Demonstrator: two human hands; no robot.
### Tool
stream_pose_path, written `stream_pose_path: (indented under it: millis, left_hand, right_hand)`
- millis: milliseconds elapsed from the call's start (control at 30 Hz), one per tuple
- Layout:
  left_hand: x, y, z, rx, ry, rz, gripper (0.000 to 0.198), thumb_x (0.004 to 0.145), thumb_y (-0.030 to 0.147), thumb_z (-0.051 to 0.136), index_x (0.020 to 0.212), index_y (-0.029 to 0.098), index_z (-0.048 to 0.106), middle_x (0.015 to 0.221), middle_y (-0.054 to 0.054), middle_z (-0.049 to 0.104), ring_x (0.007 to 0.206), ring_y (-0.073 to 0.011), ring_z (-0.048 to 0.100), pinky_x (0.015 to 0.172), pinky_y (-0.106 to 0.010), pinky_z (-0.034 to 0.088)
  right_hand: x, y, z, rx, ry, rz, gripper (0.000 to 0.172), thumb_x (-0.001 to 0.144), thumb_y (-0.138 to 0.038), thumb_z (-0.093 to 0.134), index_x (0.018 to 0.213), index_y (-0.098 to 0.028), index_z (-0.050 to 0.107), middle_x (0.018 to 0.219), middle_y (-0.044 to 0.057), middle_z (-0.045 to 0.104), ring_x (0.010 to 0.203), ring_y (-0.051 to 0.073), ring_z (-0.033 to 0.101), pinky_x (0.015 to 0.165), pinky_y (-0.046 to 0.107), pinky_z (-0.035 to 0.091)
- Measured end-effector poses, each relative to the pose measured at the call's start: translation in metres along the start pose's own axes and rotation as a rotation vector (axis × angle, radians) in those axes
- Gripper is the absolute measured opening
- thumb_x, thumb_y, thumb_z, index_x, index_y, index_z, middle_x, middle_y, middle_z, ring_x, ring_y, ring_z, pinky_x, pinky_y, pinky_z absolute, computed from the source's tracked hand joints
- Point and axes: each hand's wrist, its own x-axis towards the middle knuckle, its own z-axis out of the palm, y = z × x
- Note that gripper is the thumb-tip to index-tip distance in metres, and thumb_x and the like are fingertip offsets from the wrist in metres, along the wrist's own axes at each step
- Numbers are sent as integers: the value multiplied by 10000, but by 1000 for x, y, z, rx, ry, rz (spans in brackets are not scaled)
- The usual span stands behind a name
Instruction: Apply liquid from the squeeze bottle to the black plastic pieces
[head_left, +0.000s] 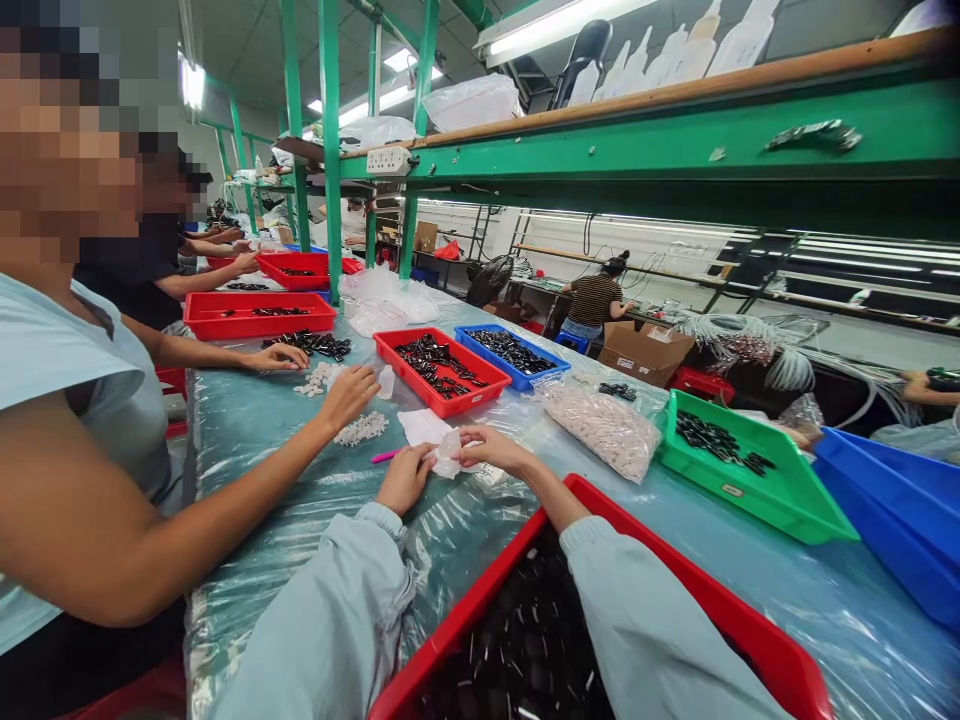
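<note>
My left hand (405, 478) and my right hand (491, 447) meet over the table, fingers closed on a crumpled, translucent white piece (448, 456), perhaps thin plastic; its exact kind is unclear. Just behind it lies a white sheet (422, 427). A pink pen-like stick (385, 456) rests left of my fingers. Beyond that sits a pile of small whitish parts (361, 429). Under my right forearm stands a big red bin (442, 652) full of small glossy black parts (525, 630), partly hidden by my sleeve.
A co-worker's hand (350, 397) is close on the left, near loose black parts (319, 345). Farther back are a red tray (450, 405) and a blue tray (551, 376). A bag of beige parts (600, 425), a green tray (795, 510) and blue bins (892, 520) stand right. A green shelf (637, 140) overhangs.
</note>
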Motion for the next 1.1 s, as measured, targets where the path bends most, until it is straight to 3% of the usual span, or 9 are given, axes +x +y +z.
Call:
stream_pose_path:
  millis: [467,667,800,1100]
  left_hand:
    - [-4,8,-3,192,-18,24,176,905,254,566,1030,147,627,1094,-70,622,1068,-219,563,947,-456,441]
    - [-4,6,0,194,21,-18,192,902,253,573,1049,139,619,1095,-71,619,1065,-222,567,934,-455,454]
    - [-2,3,2,179,61,-59,209,908,272,564,1061,136,612,1069,-71,623,1032,-213,581,918,-441,465]
    - [0,0,6,174,105,-110,205,914,306,552,994,129,616,982,-58,632,957,-194,599,878,-415,480]
  right_hand:
    - [-2,0,-1,22,52,-34,143,908,-211,632,1002,-104,611,943,41,616,815,159,614,774,343,520]
    - [-1,-17,-12,34,152,-113,207,904,-203,631,1089,-118,591,1053,62,608,912,186,606,838,381,501]
    - [-7,-28,-19,13,141,-130,188,893,-200,644,1055,-113,603,1026,59,613,910,186,604,846,381,495]
    - [-6,-8,2,-48,107,-62,167,887,-205,655,1015,-110,603,887,25,611,767,150,608,729,320,518]
